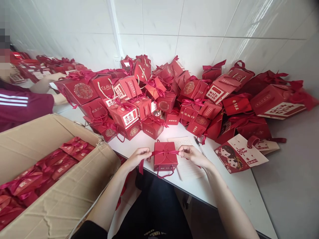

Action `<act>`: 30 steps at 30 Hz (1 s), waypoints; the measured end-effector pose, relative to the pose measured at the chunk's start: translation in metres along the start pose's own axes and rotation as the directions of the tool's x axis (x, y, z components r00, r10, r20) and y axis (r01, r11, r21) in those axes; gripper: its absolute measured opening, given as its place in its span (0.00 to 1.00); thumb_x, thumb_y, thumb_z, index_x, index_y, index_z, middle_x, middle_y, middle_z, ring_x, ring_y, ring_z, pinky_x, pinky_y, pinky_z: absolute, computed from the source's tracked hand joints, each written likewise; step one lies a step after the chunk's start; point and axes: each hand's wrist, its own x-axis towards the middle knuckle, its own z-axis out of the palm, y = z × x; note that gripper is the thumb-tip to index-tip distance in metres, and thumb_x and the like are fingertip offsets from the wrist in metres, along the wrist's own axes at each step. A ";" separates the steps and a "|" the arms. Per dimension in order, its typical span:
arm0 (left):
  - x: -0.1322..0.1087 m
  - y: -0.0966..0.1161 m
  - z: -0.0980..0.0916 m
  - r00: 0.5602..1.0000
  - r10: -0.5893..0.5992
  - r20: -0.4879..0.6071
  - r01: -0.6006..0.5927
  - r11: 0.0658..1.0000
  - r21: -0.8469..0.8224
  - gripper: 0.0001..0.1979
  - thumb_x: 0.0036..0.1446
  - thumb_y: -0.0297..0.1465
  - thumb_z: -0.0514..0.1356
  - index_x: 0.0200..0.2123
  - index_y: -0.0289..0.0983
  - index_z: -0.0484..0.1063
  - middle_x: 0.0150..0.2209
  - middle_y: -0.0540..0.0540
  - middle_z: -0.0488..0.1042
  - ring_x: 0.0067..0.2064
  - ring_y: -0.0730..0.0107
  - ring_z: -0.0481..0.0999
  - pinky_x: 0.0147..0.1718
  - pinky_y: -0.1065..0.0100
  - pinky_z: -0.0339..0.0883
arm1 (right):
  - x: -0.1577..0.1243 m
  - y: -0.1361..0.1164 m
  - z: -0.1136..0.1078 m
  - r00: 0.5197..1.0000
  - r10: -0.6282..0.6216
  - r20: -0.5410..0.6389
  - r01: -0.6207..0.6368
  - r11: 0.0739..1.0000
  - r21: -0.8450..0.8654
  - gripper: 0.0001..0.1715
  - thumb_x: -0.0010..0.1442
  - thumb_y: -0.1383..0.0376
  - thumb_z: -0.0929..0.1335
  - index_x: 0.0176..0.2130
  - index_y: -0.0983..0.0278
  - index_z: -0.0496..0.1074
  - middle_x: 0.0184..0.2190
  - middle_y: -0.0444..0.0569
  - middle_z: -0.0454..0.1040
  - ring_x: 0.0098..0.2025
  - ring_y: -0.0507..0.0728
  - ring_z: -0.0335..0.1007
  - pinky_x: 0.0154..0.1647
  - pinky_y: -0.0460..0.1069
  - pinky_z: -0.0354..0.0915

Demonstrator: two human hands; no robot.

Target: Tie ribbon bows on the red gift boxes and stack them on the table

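At the left edge of the table stood an open cardboard carton with red boxes inside, and behind it a co-worker's arm reached among more boxes. At the near edge, the left hand pinched one end of the ribbon and the right hand pinched the other end, both closed tightly on it, across the small red box. For a good knot, both ends probably needed an equal pull, with the box kept flat. A big pile of gift boxes covered the far side. The fingertips were partly hidden, and the printing on the boxes was hard to read.
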 end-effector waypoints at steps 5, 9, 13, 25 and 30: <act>-0.008 0.023 0.007 0.999 -0.001 -0.048 -0.004 0.995 -0.102 0.17 0.46 0.40 0.58 0.19 0.37 0.55 0.16 0.56 0.55 0.19 0.79 0.56 0.22 0.73 0.50 | -0.005 -0.028 0.000 1.000 -0.007 0.009 0.007 1.000 0.021 0.20 0.53 0.50 0.68 0.25 0.64 0.70 0.21 0.43 0.63 0.24 0.51 0.57 0.26 0.47 0.54; -0.012 0.042 0.012 0.998 0.004 -0.059 -0.002 0.999 0.033 0.14 0.50 0.40 0.56 0.21 0.37 0.59 0.16 0.56 0.57 0.18 0.79 0.55 0.20 0.74 0.48 | -0.003 -0.056 0.010 0.993 -0.121 0.001 0.121 0.993 0.006 0.17 0.54 0.53 0.68 0.26 0.64 0.72 0.26 0.45 0.69 0.31 0.54 0.66 0.35 0.49 0.62; -0.016 0.053 0.014 0.993 0.070 -0.091 -0.037 0.947 0.319 0.13 0.55 0.38 0.52 0.22 0.37 0.60 0.17 0.55 0.59 0.19 0.77 0.58 0.20 0.73 0.52 | 0.004 -0.065 0.021 0.977 -0.211 0.031 0.210 0.977 0.038 0.12 0.53 0.56 0.70 0.32 0.63 0.76 0.40 0.50 0.75 0.45 0.59 0.69 0.46 0.52 0.63; -0.036 0.080 0.024 0.980 0.198 0.017 -0.161 0.742 0.651 0.09 0.54 0.30 0.53 0.33 0.40 0.72 0.34 0.50 0.75 0.35 0.65 0.72 0.36 0.69 0.62 | 0.021 -0.036 0.045 0.930 -0.307 -0.201 0.297 0.951 -0.082 0.13 0.55 0.57 0.68 0.34 0.62 0.77 0.32 0.49 0.75 0.35 0.56 0.69 0.36 0.51 0.65; -0.033 0.083 0.025 0.973 0.218 0.072 -0.203 0.669 0.715 0.08 0.50 0.25 0.55 0.32 0.40 0.72 0.34 0.50 0.75 0.35 0.65 0.72 0.35 0.69 0.61 | 0.019 -0.035 0.046 0.923 -0.358 -0.143 0.335 0.928 -0.160 0.14 0.59 0.59 0.64 0.40 0.60 0.77 0.33 0.49 0.73 0.33 0.55 0.68 0.33 0.51 0.63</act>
